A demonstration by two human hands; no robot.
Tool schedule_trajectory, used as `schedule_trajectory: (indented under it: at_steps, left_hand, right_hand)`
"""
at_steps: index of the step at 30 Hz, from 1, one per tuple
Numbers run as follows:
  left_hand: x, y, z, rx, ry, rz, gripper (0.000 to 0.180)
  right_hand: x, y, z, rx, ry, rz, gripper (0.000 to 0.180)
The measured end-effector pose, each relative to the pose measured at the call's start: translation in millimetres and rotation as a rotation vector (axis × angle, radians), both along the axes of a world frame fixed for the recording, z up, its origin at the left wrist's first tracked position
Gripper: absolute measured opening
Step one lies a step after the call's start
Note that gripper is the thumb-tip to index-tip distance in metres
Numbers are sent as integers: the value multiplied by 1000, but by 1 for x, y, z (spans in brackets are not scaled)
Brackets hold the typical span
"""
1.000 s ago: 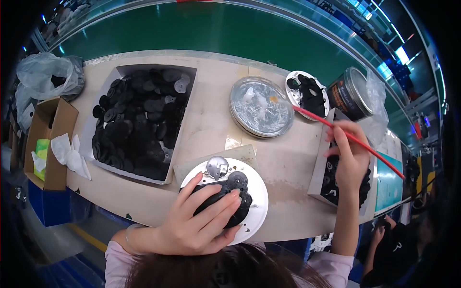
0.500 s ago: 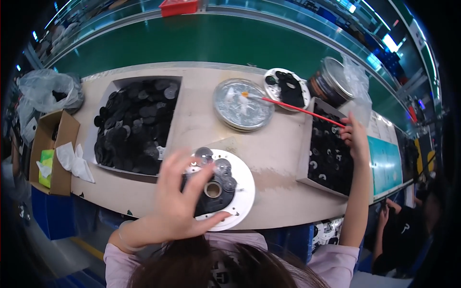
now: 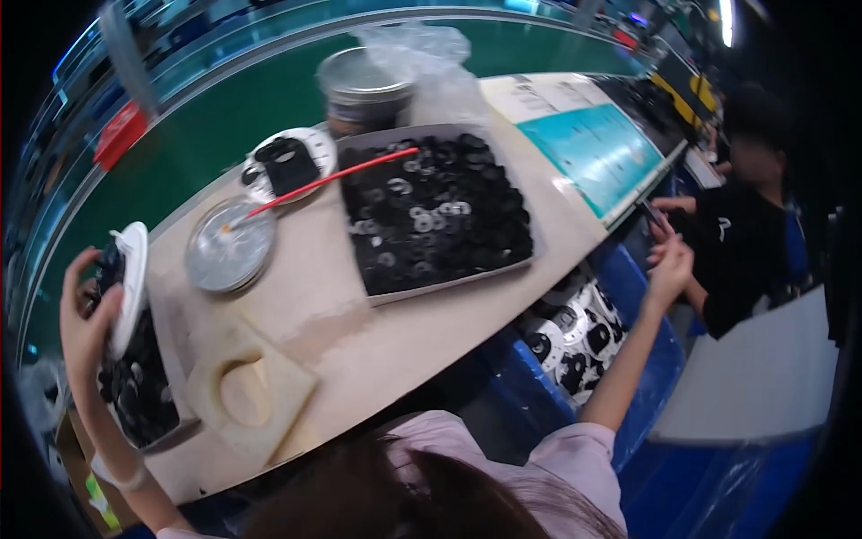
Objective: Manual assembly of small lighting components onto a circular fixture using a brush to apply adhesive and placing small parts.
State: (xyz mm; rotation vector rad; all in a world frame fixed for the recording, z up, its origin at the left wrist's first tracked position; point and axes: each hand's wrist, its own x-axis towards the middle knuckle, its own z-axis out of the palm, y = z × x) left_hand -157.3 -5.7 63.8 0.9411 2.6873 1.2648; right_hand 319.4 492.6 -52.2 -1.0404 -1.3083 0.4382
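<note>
My left hand [image 3: 83, 323] is raised at the far left, closed on the rim of a white plastic disc [image 3: 135, 283] tilted on edge. Black parts [image 3: 110, 268] sit on the disc's face toward my palm. My right hand [image 3: 673, 269] reaches out to the right, beyond the table edge, close to a co-worker's hands; its fingers are blurred. Below and left of it, a blue bin [image 3: 648, 373] holds several white discs with black parts [image 3: 575, 337]. On the table lies a cream square block [image 3: 292, 382] with a round hole. A red-handled brush [image 3: 337, 178] rests across a round dish [image 3: 215, 260] and a parts box.
The box [image 3: 449, 280] of small black parts stands mid-table. Behind it are a metal can [image 3: 364, 76] and a clear plastic bag [image 3: 440, 67]. Another white disc [image 3: 319, 148] lies by the dish. A co-worker in black [image 3: 754, 225] sits at the right, past a teal mat [image 3: 593, 148].
The view has swung right. My left hand has lifted the white disc off the table, baring the cream block. My right hand has left the brush handle and moved out over the table's right edge.
</note>
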Motion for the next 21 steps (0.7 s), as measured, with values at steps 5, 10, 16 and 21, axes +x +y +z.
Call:
schedule_trajectory:
  at_steps: [5, 10, 16, 21]
  left_hand:
    - [-164, 26, -17, -353, 523, 117, 58]
    - [-238, 85, -53, -338, 458, 76, 57]
    - [-232, 118, -83, -743, 840, 507, 67]
    - [-135, 115, -17, -191, 1052, 133, 41]
  right_hand:
    - [70, 10, -187, -772, -989, -34, 38]
    - [63, -42, -228, -707, -970, 428, 42]
    - [59, -56, -206, -743, -972, 483, 32]
    - [34, -87, -161, -767, -1160, 387, 36]
